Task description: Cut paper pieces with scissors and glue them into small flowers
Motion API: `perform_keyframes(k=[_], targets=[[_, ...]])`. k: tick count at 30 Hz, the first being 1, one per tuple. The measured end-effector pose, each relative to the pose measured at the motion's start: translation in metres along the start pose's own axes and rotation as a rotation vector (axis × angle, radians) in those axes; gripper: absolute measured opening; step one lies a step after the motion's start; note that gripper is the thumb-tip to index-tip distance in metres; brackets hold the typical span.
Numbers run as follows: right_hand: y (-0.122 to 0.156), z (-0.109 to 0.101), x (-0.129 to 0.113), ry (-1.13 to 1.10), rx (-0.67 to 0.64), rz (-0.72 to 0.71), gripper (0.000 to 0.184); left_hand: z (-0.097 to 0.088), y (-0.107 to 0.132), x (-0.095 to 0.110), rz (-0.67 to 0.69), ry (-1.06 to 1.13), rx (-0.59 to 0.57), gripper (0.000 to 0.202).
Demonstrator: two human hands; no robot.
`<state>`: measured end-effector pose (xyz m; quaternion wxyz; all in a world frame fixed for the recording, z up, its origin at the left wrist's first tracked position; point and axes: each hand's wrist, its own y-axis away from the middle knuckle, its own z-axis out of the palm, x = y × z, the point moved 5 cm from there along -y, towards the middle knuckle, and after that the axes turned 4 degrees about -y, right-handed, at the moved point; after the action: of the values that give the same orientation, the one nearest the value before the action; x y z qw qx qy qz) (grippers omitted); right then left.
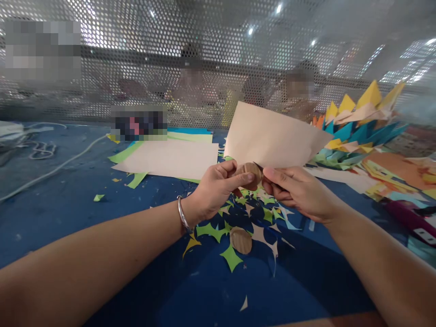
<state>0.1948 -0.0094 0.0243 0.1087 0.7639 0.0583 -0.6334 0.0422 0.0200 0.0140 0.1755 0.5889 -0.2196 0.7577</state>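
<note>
My left hand (220,184), with a silver bangle at its wrist, is closed on a round wooden disc (251,175), thumb across its face. A pale peach sheet of paper (272,136) stands raised just behind the disc, its lower edge meeting my hands. At the disc's right edge my right hand (289,186) is closed in a pinch; a small dark tip shows by its fingers, too little to name. Below my hands, a second wooden disc (241,240) lies flat among green, peach and yellow star-shaped paper offcuts (231,259).
Peach sheets (173,156) over green and blue ones lie at the back left of the blue table (146,272). Folded yellow and teal paper (368,122) stands back right, near a purple object (408,222). A white cable (57,168) runs left. Behind is a perforated metal screen (218,36).
</note>
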Motion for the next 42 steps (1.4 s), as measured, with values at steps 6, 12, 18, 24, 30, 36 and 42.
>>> perform_keyframes(k=[6,12,18,24,30,36,42], targets=[[0.0003,0.0011,-0.0007,-0.026,0.007,-0.007,0.051,-0.0004,0.0003,0.0003,-0.019,0.007,0.001,0.027],[0.0005,0.0006,-0.0005,-0.035,-0.02,-0.017,0.05,-0.0006,-0.0003,-0.0009,-0.038,0.019,0.007,0.027],[0.002,0.0013,-0.0014,-0.047,-0.019,-0.02,0.049,-0.0002,-0.0002,-0.0006,-0.014,0.043,0.007,0.031],[0.0017,0.001,-0.0013,-0.047,-0.044,-0.016,0.05,-0.0006,-0.0013,-0.0008,-0.009,0.015,-0.016,0.027],[0.0021,0.001,-0.0016,-0.044,-0.048,-0.015,0.049,-0.0006,-0.0015,-0.0007,-0.01,-0.001,-0.028,0.028],[0.0024,0.0017,-0.003,-0.045,-0.055,-0.016,0.05,0.0004,-0.0009,-0.0005,0.002,0.009,-0.03,0.029],[0.0022,-0.0006,-0.0025,-0.005,-0.053,-0.02,0.05,-0.0021,-0.002,-0.0013,0.018,-0.037,-0.022,0.027]])
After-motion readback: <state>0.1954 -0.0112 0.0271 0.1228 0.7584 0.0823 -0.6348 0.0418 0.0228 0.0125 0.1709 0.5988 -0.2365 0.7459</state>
